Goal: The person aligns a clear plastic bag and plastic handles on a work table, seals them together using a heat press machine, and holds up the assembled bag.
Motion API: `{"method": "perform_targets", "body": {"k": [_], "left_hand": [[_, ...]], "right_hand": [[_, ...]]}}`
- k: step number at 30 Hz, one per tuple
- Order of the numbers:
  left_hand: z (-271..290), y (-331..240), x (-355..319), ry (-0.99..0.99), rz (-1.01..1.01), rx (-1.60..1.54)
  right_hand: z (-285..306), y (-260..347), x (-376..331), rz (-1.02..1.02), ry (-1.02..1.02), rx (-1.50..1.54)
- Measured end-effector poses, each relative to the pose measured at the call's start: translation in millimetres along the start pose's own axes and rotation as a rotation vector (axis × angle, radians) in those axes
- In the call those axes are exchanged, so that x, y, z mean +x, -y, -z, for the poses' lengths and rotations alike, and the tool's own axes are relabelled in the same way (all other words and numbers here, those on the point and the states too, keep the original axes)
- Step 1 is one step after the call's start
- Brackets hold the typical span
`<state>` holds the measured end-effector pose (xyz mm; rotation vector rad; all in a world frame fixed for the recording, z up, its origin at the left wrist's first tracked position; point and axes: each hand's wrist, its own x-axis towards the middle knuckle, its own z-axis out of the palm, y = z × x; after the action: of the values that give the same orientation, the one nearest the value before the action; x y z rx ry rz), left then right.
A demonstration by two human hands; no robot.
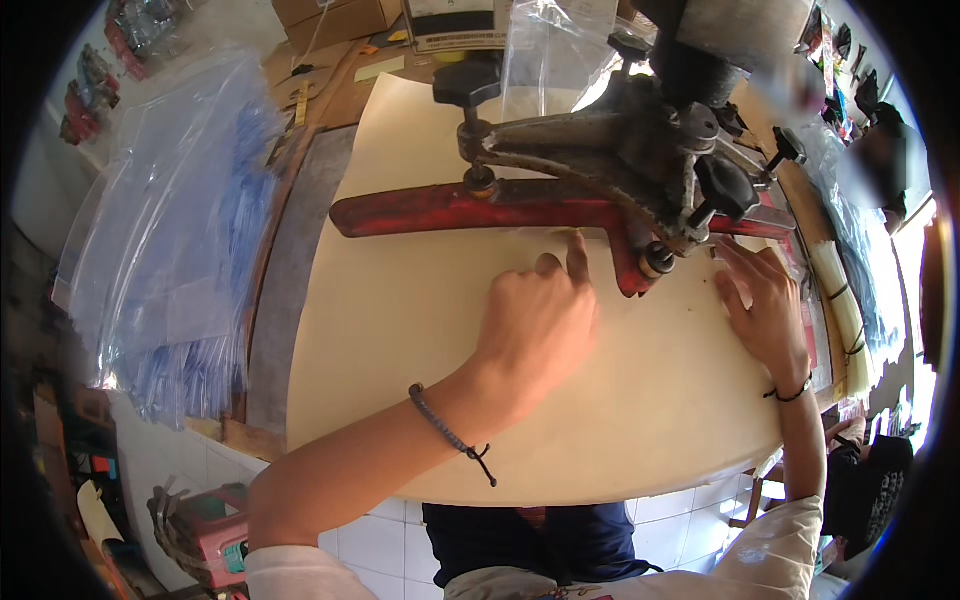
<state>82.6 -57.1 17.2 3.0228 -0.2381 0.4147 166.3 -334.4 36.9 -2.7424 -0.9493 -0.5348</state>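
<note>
Machine head (pixel 745 28) is overhanging the red bar (pixel 530 213), running nine-to-three, twelve o'clock from the pointing left hand (pixel 540 315), grip unclear, right hand (pixel 770 315) spreading loose fingers.

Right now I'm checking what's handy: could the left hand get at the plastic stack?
Probably yes: the flat cream sheet and grey tabletop lie between the left hand and the plastic stack, with nothing tall in the way.

Smooth sheet (pixel 640 390), glossy plastic stack (pixel 165 240)
</note>
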Motion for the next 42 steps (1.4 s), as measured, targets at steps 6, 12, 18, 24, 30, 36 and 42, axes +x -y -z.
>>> {"method": "perform_targets", "body": {"k": [6,12,18,24,30,36,42], "left_hand": [[2,3,9,-0.026,-0.099,-0.11],[2,-2,14,0.012,-0.068,-0.1],[1,-5,17,-0.034,-0.038,-0.084],[7,-2,15,0.082,-0.025,-0.034],[11,-10,15,0.143,0.01,0.045],[4,-3,12,-0.021,-0.077,0.028],[1,-1,9,-0.044,-0.106,0.053]], "right_hand": [[5,8,5,0.041,0.03,0.1],[-5,-3,4,0.113,0.064,0.17],[2,-16,-1,-0.004,0.251,0.127],[8,-22,-6,-0.011,0.235,0.2],[19,-23,-1,-0.113,0.32,0.15],[16,-18,-2,-0.176,0.301,0.1],[13,-17,-4,-0.152,0.278,0.121]]}}
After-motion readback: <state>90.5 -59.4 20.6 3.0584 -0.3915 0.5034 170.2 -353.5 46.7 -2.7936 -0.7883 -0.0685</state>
